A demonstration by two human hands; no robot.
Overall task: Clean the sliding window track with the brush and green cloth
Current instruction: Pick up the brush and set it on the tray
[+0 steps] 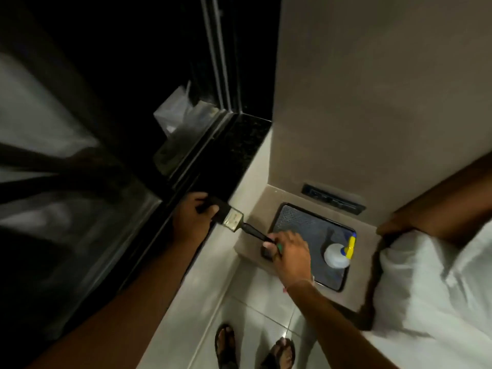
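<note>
Right hand (288, 253) pinched on the tip of the brush (234, 221) handle; left hand (194, 217) closed round the bristle end. Brush tilted, spanning from the dark sill (239, 145) edge toward the low table (354, 291). Window track (197, 153) just left of the sill. Bit of green at the right fingers, too small to identify. Spray bottle (338, 255) upright on black tray (314, 225). Sandalled feet on tiled floor (255, 310).

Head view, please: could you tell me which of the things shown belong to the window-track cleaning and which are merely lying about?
For the job:
brush, held at both ends by the left hand and right hand
window track

Lying about:
spray bottle
tray
pillow
sandals
</note>
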